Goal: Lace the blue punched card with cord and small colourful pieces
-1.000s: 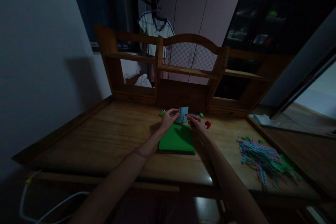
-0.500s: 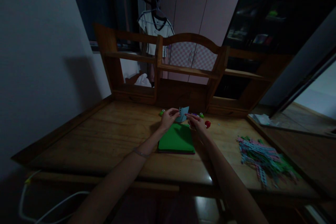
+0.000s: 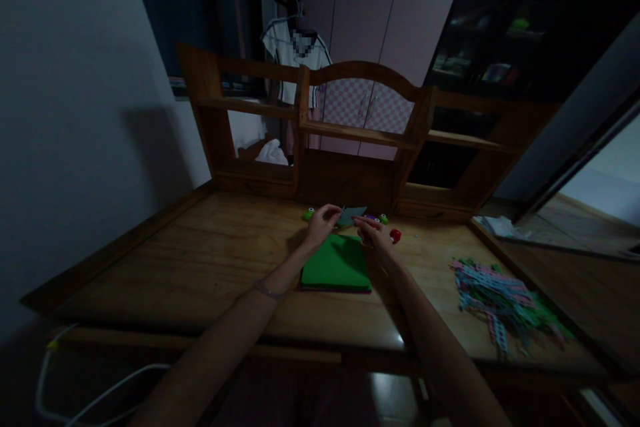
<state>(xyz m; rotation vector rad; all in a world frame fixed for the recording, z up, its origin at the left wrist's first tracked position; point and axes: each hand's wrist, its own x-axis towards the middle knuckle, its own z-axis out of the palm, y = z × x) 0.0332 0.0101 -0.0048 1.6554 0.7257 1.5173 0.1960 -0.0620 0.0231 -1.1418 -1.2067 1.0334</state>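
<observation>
A small light-blue piece of paper (image 3: 354,215) is held up just beyond a stack of green sheets (image 3: 336,268). My left hand (image 3: 323,223) pinches the paper's left side between thumb and fingers. On the other side, my right hand (image 3: 375,233) has its fingers closed at the paper's lower right edge. Behind my hands lie a green item with an eye (image 3: 309,215) and another green item with eyes (image 3: 383,219). Something round and red (image 3: 395,236) shows beside my right hand, which partly hides it.
A loose pile of pink, green and blue cut paper strips (image 3: 500,300) lies on the right of the wooden desk (image 3: 215,260). A wooden shelf unit (image 3: 360,137) rises along the back edge. A white cable (image 3: 45,373) hangs at lower left.
The light-blue paper has tipped from fairly upright to a flatter angle, its free corner now lower and farther right. Both hands stay nearly in place.
</observation>
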